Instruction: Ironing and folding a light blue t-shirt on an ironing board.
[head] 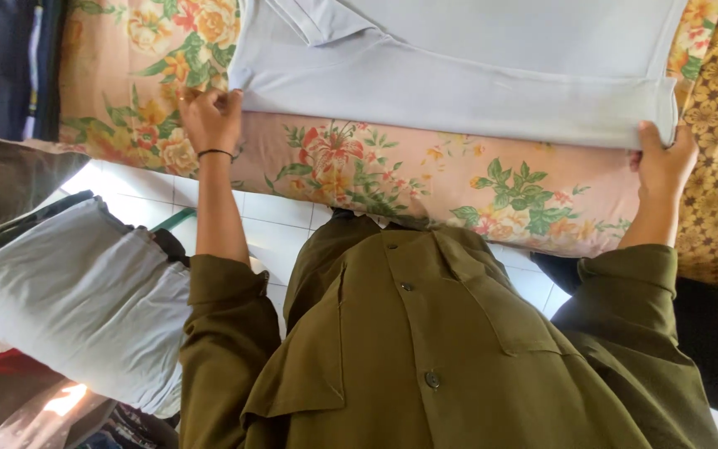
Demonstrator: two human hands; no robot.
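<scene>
We've got the pale blue shirt (pixel 475 75) lying on the floral bed (pixel 425 179), long axis side to side between us: left hand (pixel 212 118) pinching one near corner, right hand (pixel 665 158) gripping the other.
</scene>
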